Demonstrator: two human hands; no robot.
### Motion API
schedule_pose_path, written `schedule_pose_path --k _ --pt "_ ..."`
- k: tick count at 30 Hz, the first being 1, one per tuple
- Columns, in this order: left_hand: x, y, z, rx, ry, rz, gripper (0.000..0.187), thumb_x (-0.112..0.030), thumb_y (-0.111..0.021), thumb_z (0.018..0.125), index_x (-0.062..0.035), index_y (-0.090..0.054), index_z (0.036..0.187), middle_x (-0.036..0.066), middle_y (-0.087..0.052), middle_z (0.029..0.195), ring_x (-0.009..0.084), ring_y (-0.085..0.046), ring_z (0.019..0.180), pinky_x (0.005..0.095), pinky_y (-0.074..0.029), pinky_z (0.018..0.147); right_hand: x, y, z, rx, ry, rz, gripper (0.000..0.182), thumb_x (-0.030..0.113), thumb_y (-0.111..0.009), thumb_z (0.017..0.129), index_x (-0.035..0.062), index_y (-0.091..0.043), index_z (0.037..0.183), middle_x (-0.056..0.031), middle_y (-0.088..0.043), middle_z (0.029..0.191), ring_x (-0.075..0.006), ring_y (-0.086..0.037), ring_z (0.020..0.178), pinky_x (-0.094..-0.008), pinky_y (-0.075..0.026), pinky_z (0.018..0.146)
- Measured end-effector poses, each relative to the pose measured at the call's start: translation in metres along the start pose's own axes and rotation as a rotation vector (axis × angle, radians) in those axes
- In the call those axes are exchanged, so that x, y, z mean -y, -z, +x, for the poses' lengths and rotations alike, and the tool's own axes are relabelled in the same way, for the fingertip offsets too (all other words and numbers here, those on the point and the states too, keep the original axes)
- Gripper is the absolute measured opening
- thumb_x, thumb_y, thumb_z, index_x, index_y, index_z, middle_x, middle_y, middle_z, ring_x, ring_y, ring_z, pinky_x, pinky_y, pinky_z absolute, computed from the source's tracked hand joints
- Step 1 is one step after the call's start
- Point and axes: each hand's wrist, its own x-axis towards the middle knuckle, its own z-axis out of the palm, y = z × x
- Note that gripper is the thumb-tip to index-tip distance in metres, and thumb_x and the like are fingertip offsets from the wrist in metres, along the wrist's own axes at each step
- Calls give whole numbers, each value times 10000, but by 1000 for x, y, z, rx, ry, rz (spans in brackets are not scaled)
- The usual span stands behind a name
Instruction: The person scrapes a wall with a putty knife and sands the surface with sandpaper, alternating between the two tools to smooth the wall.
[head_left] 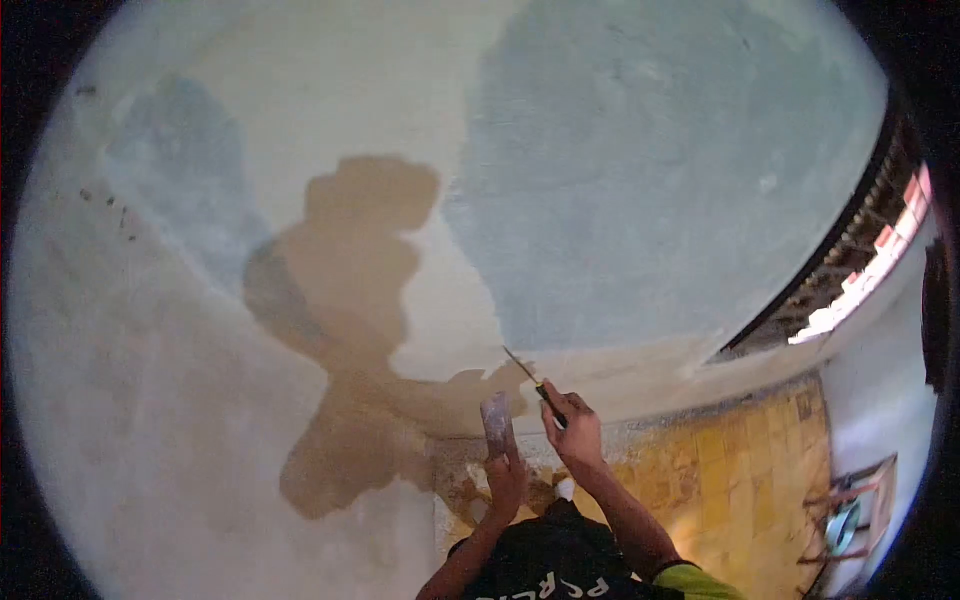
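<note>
My right hand (577, 430) is closed around the black and yellow handle of a putty knife (524, 366). Its thin blade, seen nearly edge-on, points up and left, with the tip at the lower edge of a large blue-grey patch (620, 200) on the pale wall (450, 310). My left hand (506, 482) grips a flat rectangular plate (496, 420) with a greyish, smeared surface, held upright just left of the putty knife. The fingers of both hands are wrapped round what they hold.
A smaller blue-grey patch (190, 150) lies on the wall at left. My shadow (350, 290) falls across the wall corner. Yellow tiles (710, 470) cover the floor below. To the right are a long dark-edged opening (850, 270) and a wooden frame (880, 500) with a green item (842, 527).
</note>
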Motion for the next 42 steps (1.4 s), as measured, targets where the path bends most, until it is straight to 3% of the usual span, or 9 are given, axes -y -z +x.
schedule_pose_path --k 2,9,11,20,24,26,33,35,42 --pt "-7 10 -1 458 1004 -376 417 -319 -515 1002 54 -575 823 155 -499 543 294 -521 512 442 -409 505 8 1 -5 31 -60 -80 377 138 -672 888 137 -634 1263 -163 -664 903 -328 -680 716 -405 -547 622" --pt "-1 2 -22 171 605 -289 490 -382 -502 1000 32 -561 745 124 -497 553 259 -533 550 436 -410 539 15 4 -19 -53 -96 -125 384 198 -667 899 168 -620 1280 -154 -662 910 -333 -671 681 -429 -547 597" --pt "-12 19 10 459 977 -390 487 -380 -491 1002 49 -586 792 92 -461 553 229 -479 541 415 -402 543 23 -4 -16 -74 -107 -69 380 208 -658 906 173 -619 1282 -152 -662 913 -334 -669 677 -431 -544 591" --pt "-13 20 22 402 818 -391 525 -437 -441 1013 53 -579 884 60 -488 628 229 -469 598 429 -402 581 16 9 -10 -10 -85 -137 375 216 -642 914 172 -611 1285 -140 -657 892 -348 -661 673 -438 -541 585" --pt "-3 11 3 496 975 -296 491 -413 -443 1016 55 -574 949 90 -504 657 235 -477 616 442 -393 582 6 -1 -5 -7 -45 -119 371 224 -648 907 176 -618 1274 -117 -658 876 -327 -659 652 -426 -540 571" --pt "-14 10 13 232 730 -384 508 -425 -442 1012 57 -550 895 123 -500 652 259 -477 612 463 -387 584 9 5 -10 7 -37 -137 372 226 -650 905 175 -619 1272 -109 -658 871 -320 -657 642 -422 -539 567" --pt "-16 16 8 449 965 -280 478 -373 -458 1014 90 -567 969 170 -569 743 311 -528 672 460 -428 658 -3 5 -5 35 -48 -216 374 255 -663 895 201 -633 1263 -97 -668 893 -308 -669 642 -412 -541 551" --pt "5 -1 -9 239 354 -183 501 -373 -458 1011 105 -581 1098 238 -633 853 371 -598 768 481 -450 715 -5 1 -3 13 -59 -204 380 259 -662 895 210 -629 1270 -95 -669 896 -308 -671 647 -410 -543 549" --pt "-19 1 20 440 823 -326 506 -306 -388 1037 91 -490 1334 300 -500 1366 419 -478 1278 428 -334 1089 3 12 -6 81 -55 -181 385 298 -614 922 213 -603 1298 -101 -660 930 -313 -673 687 -439 -548 572"
